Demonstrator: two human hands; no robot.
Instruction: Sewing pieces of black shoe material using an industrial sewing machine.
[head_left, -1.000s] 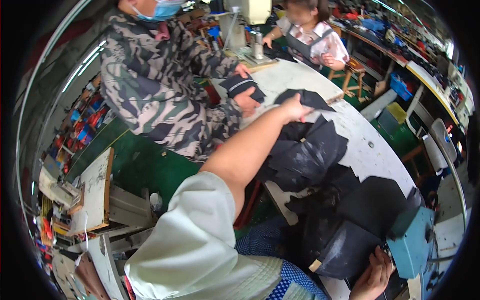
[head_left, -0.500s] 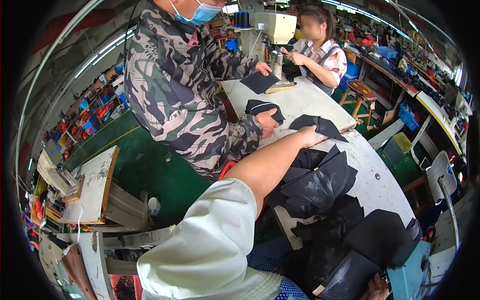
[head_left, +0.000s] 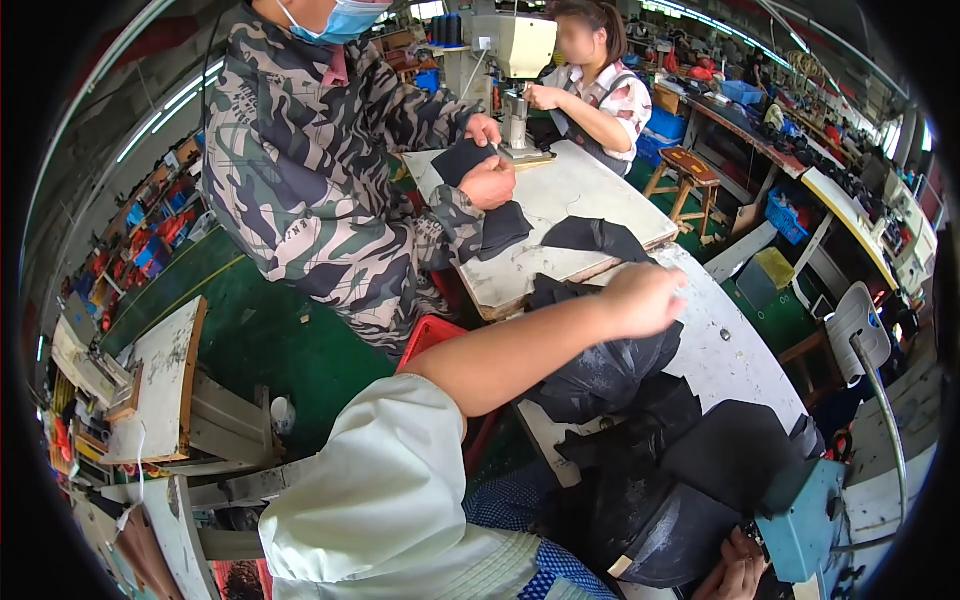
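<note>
The left hand (head_left: 645,298) reaches out over the white worktable (head_left: 735,350), its fingers curled loosely inward with the back of the hand facing the camera. It hovers just short of a flat black fabric piece (head_left: 598,238) lying near the far edge of that worktable; whether the fingertips touch the cloth, or pinch anything, cannot be told from this angle. Directly under the forearm, on the near side of the worktable, sits a crumpled heap of shiny black material (head_left: 610,370).

The right hand (head_left: 738,570) shows only partly at the lower edge, below the worktable's near end. Its fingers rest bent against a dark curved piece (head_left: 660,525) beside a teal machine (head_left: 805,515); how firmly it grips is not clear.

At the worktable's far side stands a person in a camouflage jacket (head_left: 310,180), both of whose hands press on dark cloth (head_left: 500,225) laid on a second white table (head_left: 570,195). Beyond that table, another person in a patterned top (head_left: 605,100) works at a pale sewing machine (head_left: 515,50). A red stool (head_left: 430,335) stands on the green floor (head_left: 270,340) left of the worktable.
</note>
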